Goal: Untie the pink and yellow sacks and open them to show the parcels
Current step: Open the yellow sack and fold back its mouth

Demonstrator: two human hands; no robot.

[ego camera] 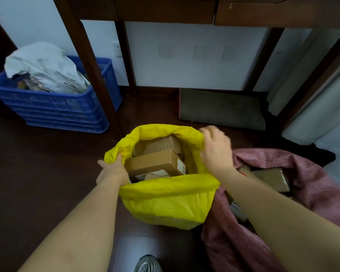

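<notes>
Over to my left sits a blue crate (pixel 67 107) stuffed with crumpled grey wrapping (pixel 45 69). Ahead, a grey mat (pixel 220 108) lies on the dark floor (pixel 37 173) under the wooden bench (pixel 165 8). My shoe (pixel 147 265) pokes in below.

Your right hand (pixel 217 148) is motion-blurred, so its grip on the yellow sack (pixel 165 201) can't be read. The pink sack (pixel 312 173) runs off the bottom edge, and parcel labels are too small to read.

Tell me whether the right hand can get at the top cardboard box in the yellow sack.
Probably yes. The yellow sack gapes open, the top cardboard box lies uncovered, and the right hand at the rim has nothing between it and the box.
</notes>
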